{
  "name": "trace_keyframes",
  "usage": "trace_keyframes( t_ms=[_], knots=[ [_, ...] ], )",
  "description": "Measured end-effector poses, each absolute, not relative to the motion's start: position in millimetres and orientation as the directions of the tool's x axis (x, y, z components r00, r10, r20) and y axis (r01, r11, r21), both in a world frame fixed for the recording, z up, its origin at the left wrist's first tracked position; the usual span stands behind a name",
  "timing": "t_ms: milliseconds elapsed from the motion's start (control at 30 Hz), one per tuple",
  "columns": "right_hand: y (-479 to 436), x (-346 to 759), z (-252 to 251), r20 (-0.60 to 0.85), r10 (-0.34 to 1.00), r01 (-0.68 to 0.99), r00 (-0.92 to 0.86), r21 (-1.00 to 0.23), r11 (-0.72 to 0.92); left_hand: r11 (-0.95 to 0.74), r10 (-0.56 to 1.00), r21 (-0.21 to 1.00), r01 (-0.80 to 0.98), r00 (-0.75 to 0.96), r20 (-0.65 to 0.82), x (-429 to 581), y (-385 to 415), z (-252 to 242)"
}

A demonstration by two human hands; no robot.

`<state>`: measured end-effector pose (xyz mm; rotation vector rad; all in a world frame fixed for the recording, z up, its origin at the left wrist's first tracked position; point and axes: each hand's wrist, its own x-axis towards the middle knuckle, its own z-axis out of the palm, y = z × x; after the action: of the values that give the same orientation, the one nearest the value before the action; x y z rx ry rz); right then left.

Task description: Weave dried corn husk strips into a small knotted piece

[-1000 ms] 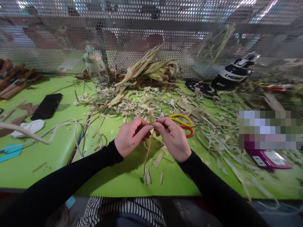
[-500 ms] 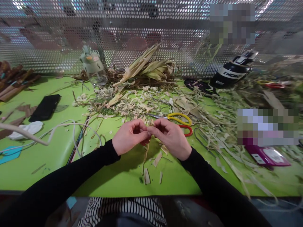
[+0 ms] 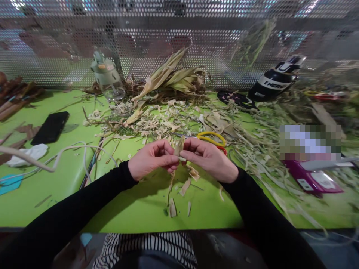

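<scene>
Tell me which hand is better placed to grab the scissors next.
Probably the right hand: the scissors lie just beyond it, while the left hand is farther off. Both hands are on the husk, so the right would have to let go first.

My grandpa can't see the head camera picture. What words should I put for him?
A person's left hand and right hand hold a small corn husk piece over a green table. Beyond them lie scissors with yellow and red handles, scattered plant scraps and a corn husk bundle.

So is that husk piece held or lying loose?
Held: the husk piece is pinched by the left hand and right hand, above the table.
</scene>
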<state>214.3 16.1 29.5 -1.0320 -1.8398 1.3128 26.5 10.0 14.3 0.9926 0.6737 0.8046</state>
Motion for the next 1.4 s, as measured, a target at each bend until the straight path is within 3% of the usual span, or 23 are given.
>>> trace_keyframes(
  t_ms=[333,467,600,700,900,1200,1400],
  knots=[
    [14,220,31,0.076,0.882,0.174,-0.466,-0.969,0.176,0.222,0.877,0.939,-0.263,0.475,-0.074,30,5,14],
    [13,217,27,0.204,0.913,0.099,-0.354,-0.962,0.254,0.376,0.876,0.854,-0.361,0.440,-0.199,30,4,16],
    [14,217,25,0.363,0.852,0.248,-0.378,-0.846,0.471,0.488,0.848,0.769,-0.413,0.435,-0.304,28,7,16],
    [15,217,24,0.390,0.797,0.362,-0.462,-0.737,0.571,0.522,0.824,0.745,-0.416,0.470,-0.316,27,8,15],
    [16,217,23,0.452,0.783,0.389,-0.427,-0.690,0.610,0.510,0.832,0.728,-0.458,0.478,-0.282,30,4,15],
    [12,209,17,0.492,0.828,0.409,-0.267,-0.720,0.560,0.555,0.830,0.640,-0.531,0.404,-0.385,38,-2,15],
    [8,206,20,0.580,0.778,0.489,-0.240,-0.621,0.613,0.565,0.824,0.615,-0.550,0.411,-0.389,39,-3,14]
  ],
)
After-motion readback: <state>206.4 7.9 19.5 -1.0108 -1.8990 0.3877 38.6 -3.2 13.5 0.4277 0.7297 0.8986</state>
